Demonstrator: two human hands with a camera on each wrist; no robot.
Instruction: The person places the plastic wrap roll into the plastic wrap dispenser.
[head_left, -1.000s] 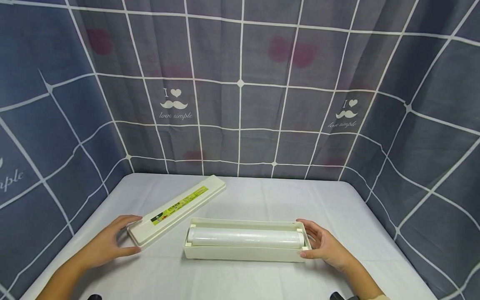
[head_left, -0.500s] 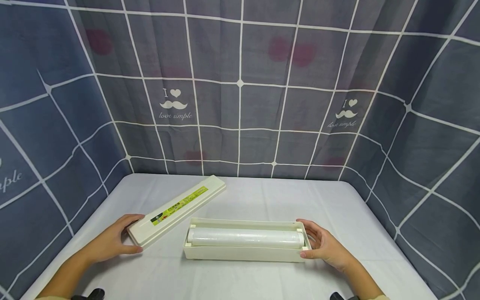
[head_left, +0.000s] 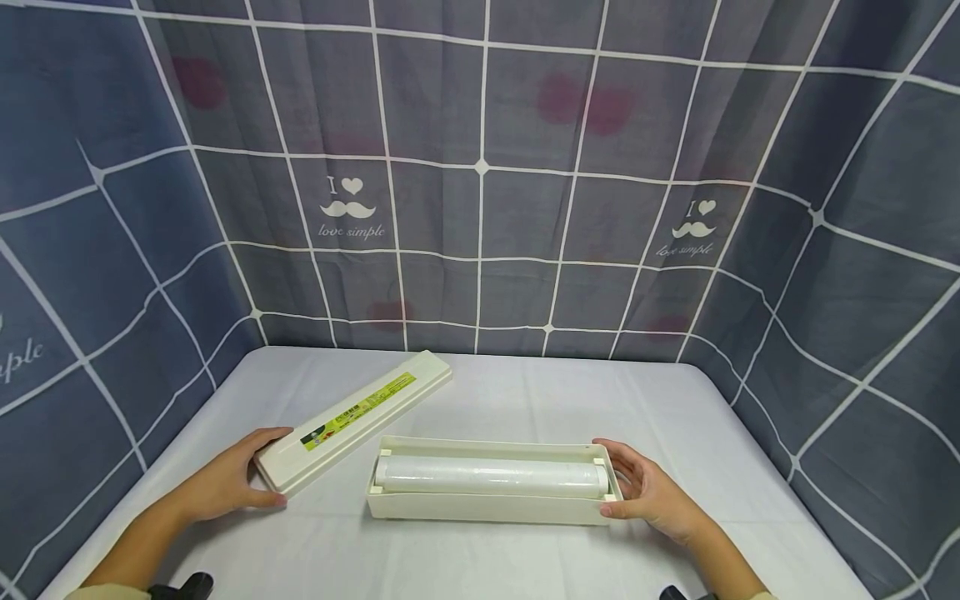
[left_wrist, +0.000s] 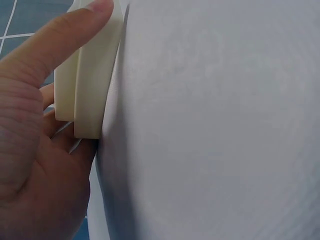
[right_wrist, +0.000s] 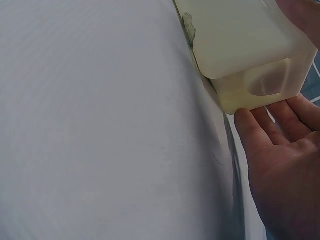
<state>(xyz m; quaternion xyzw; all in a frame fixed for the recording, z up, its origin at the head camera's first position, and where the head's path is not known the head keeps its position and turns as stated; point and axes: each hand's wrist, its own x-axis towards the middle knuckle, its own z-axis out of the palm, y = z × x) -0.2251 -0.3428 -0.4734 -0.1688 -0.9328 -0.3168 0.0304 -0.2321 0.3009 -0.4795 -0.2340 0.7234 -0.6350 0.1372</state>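
Cream labelled lid (head_left: 354,423): now grips farther in with left hand (head_left: 222,482), holds uncovered cling-film box (head_left: 487,507) with right hand (head_left: 654,500), securing both parts.

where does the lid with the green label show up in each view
Head: the lid lies slantwise left of centre, its lower-left end gripped by the left hand.
Left wrist: upper left, in that hand; the label is not visible.
Right wrist: not in it; the box is at upper right.
Shared landmark: the white table cover, in all three.
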